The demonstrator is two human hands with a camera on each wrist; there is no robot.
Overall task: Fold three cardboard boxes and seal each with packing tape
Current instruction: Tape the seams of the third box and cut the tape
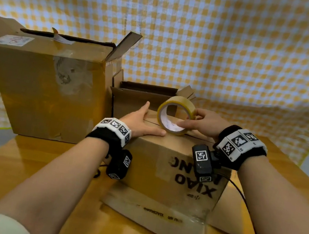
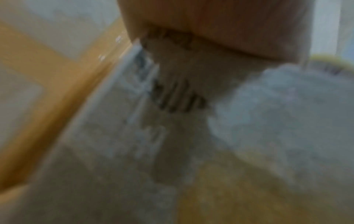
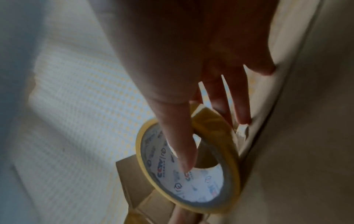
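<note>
A brown cardboard box (image 1: 171,160) with black print stands mid-table, its top flaps down. My left hand (image 1: 149,120) lies flat on the left part of the top, fingers straight, thumb spread toward the seam. A yellow-edged roll of packing tape (image 1: 176,116) stands on edge on the box top. My right hand (image 1: 188,119) grips it, thumb inside the white core and fingers over the outer rim. The right wrist view shows the tape roll (image 3: 189,166) with the thumb (image 3: 178,136) through it. The left wrist view is blurred and shows only the box side (image 2: 172,98).
A large worn box (image 1: 47,87) with raised flaps stands at the back left. A smaller open box (image 1: 145,95) sits behind the printed one. Flat cardboard (image 1: 153,218) lies under the box on the wooden table (image 1: 20,166). A checked cloth (image 1: 221,46) hangs behind.
</note>
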